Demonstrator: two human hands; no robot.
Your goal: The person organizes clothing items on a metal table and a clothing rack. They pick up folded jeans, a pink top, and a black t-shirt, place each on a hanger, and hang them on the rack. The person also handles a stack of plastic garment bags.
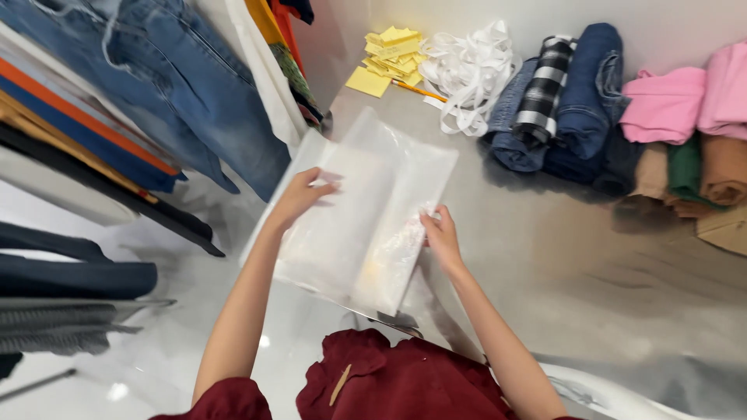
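Plastic bag (366,218), translucent, hovers above the grey surface (545,257); I can't make out its contents. My left hand (299,198) pinches its left edge, right hand (442,237) its right edge, fingers clamped. Beyond the bag, folded jeans (583,101) and yellow notes (393,54); pink fabric (685,101) is cut off.

You stand at a grey table (545,257) whose far edge meets a plain pale wall (467,15). To your left, a glossy white floor (156,373) catches spots of light. Beyond the table's left edge, jeans (179,85) hang over stacked shelves (70,148).
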